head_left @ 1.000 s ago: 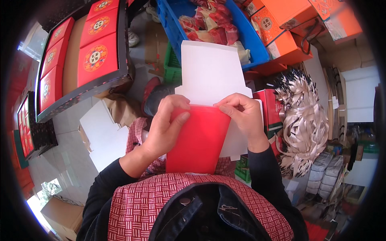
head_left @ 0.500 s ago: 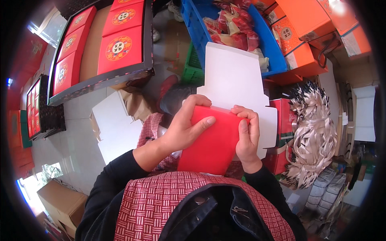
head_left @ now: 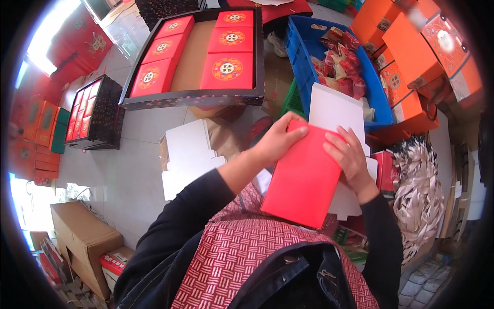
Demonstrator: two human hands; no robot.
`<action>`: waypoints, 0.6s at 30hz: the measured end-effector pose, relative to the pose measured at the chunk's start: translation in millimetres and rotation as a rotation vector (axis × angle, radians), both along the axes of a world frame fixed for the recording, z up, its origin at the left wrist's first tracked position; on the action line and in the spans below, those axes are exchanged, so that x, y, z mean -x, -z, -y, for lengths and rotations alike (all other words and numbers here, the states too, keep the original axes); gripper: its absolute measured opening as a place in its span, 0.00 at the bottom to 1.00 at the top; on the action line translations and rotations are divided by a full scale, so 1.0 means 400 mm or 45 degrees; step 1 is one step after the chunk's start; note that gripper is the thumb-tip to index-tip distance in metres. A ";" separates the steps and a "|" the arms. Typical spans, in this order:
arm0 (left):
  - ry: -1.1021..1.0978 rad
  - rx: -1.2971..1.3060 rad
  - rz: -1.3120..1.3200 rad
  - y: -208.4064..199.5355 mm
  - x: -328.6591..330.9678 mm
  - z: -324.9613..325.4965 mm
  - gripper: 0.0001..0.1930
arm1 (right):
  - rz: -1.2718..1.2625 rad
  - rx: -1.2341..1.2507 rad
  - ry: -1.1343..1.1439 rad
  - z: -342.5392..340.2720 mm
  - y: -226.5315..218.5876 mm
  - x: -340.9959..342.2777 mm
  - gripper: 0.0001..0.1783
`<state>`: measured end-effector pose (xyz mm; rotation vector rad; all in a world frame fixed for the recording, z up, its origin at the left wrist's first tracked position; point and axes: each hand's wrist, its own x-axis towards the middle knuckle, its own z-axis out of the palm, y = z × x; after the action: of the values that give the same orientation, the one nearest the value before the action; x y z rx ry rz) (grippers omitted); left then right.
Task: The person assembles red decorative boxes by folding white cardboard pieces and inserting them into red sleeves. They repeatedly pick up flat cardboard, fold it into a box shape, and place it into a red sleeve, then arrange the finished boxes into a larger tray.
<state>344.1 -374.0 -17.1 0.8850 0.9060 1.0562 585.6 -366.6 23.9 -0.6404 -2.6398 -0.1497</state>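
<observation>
Person wears a black long-sleeved top; sleeves reach the wrists on both arms. Left sleeve [head_left: 175,226] is loose, creased at the elbow. Right sleeve [head_left: 383,242] is narrower in view, cuff just below the wrist. Over the chest, a red apron [head_left: 231,257] with a white basket-weave pattern. A black collar or jacket front [head_left: 293,278] lies on top, with a small metal zip. Left hand [head_left: 278,141] and right hand [head_left: 350,157] bare, no gloves, no rings visible.
</observation>
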 end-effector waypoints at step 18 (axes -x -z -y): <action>-0.548 -0.108 -0.080 -0.083 0.182 0.067 0.15 | -1.196 2.150 0.114 -0.025 -0.025 0.302 0.25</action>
<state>271.2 -401.0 16.1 0.8145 1.1420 1.4507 464.8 -356.8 34.1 -0.8850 -1.2681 1.9230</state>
